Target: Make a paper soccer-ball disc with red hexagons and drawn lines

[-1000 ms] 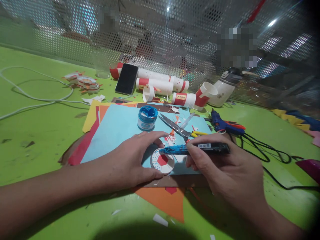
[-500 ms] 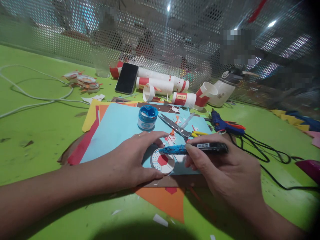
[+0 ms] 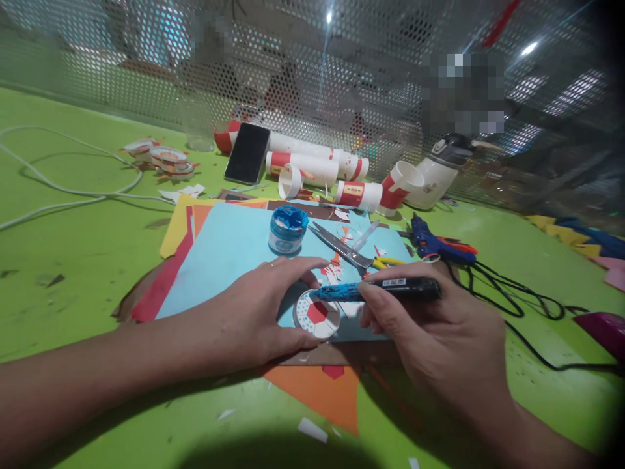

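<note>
My left hand (image 3: 266, 306) curves around a round white paper disc (image 3: 329, 327), its thumb at the near edge and its fingers at the far side. A red hexagon sits in the disc's middle, with black lines running outward and blue dots on its left part. My right hand (image 3: 434, 332) grips a black marker pen (image 3: 415, 288), whose front end is smeared with blue paint. The pen's tip is at the disc's upper left; whether it touches cannot be told. Behind the disc stands an uncapped jar of blue paint (image 3: 286, 242) on light blue paper (image 3: 215, 260).
Scissors (image 3: 342, 246) with yellow handles lie among paper scraps. A blue glue gun (image 3: 434, 242) with a black cord is on the right. Behind are paper cups (image 3: 359, 195), a phone (image 3: 247, 153) and a white kettle (image 3: 437, 176). A white cable (image 3: 73, 203) loops at left.
The marker and my right hand have shifted slightly left. A few more blue dots seem to show on the disc near the pen tip. My left hand stays in place.
</note>
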A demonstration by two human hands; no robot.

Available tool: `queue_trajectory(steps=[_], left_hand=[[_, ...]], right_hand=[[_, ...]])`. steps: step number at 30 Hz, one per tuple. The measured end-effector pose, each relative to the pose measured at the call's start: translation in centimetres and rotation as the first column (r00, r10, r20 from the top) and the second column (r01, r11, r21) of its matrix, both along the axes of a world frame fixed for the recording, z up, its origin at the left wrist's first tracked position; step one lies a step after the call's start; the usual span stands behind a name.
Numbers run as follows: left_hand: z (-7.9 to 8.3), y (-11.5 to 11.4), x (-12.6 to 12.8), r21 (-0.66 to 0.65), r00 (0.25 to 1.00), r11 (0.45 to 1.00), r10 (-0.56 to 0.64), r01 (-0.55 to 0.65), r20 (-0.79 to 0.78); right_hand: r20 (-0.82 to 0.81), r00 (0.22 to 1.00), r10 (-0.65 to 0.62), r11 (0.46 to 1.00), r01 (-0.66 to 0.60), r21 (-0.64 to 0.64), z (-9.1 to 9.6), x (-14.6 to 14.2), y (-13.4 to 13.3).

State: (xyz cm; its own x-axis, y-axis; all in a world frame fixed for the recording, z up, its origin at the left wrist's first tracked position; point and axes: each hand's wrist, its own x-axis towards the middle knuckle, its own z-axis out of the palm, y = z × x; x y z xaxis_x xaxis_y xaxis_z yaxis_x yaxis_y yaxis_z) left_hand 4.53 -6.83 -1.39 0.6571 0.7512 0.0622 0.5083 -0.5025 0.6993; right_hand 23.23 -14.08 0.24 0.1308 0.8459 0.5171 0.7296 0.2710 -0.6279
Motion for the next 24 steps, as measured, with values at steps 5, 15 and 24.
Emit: queue_trajectory(steps=[5,15,24], left_hand=[[-0.2,0.0,0.0,0.001,1.000,1.000,-0.005,0.005,0.019],[-0.2,-0.1,-0.2,0.015,1.000,1.000,-0.010,0.010,0.013],[-0.5,-0.2,-0.2,0.043,1.000,0.999,-0.014,0.012,0.028]], right_hand=[[-0.026,1.000,0.007,0.999,-0.006,0.041,-0.2,-0.1,0.1],[-0.088,0.995,-0.039,0.989,0.051,0.141,0.8,0.0,-0.1],[-0.022,1.000,0.001,0.995,0.001,0.100,0.8,0.1,-0.1]])
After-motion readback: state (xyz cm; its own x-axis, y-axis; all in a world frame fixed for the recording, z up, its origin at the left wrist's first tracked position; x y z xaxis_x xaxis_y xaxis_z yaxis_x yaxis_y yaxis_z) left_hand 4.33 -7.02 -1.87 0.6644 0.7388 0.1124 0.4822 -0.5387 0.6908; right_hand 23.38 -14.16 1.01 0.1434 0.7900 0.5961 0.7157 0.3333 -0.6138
